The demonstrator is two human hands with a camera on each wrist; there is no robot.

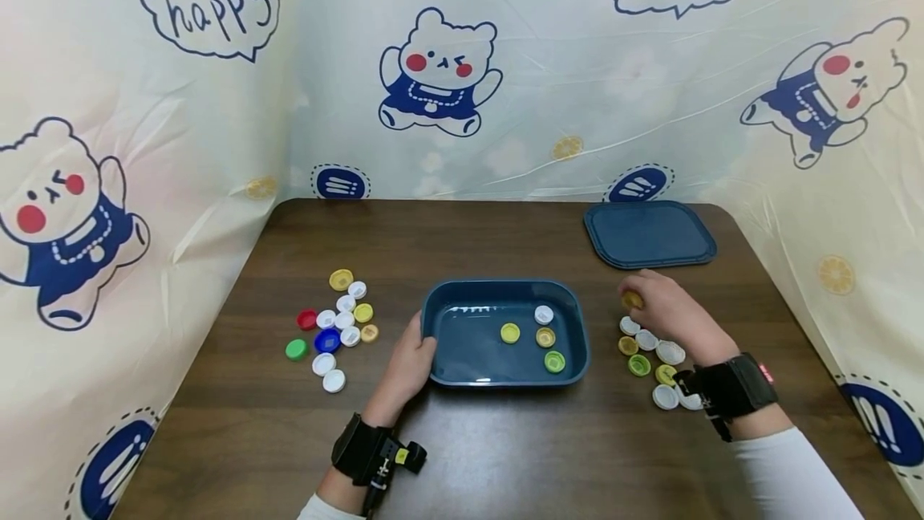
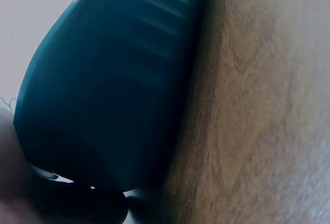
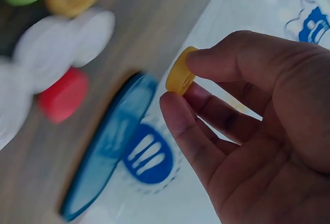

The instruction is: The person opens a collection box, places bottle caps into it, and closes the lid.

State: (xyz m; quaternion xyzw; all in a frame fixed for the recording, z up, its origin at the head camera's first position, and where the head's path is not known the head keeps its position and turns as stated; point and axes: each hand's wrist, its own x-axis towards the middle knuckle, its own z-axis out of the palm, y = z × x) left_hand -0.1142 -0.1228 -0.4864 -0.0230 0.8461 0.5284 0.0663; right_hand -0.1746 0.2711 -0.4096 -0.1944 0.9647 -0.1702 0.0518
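My left hand (image 1: pixel 407 366) grips the left edge of a blue tray (image 1: pixel 462 347), thumb over the rim. In the left wrist view the tray's side wall (image 2: pixel 103 90) fills much of the picture. Inside the tray lie a white bottle cap (image 1: pixel 544 314), a yellow cap (image 1: pixel 510 333), a gold cap (image 1: pixel 545 337) and a green cap (image 1: pixel 554 361). My right hand (image 1: pixel 667 307) pinches a yellow bottle cap (image 3: pixel 180 73) between thumb and fingertips, raised over the right-hand group of caps. A red cap (image 3: pixel 64 95) shows below it in the right wrist view.
Loose white, gold and green caps (image 1: pixel 638 365) spread to the tray's right, partly under my right wrist. Another mixed group, with a blue cap (image 1: pixel 327 339), lies to its left. A second blue tray (image 1: pixel 650 235) stands at the back right of the wooden table (image 1: pixel 491 456).
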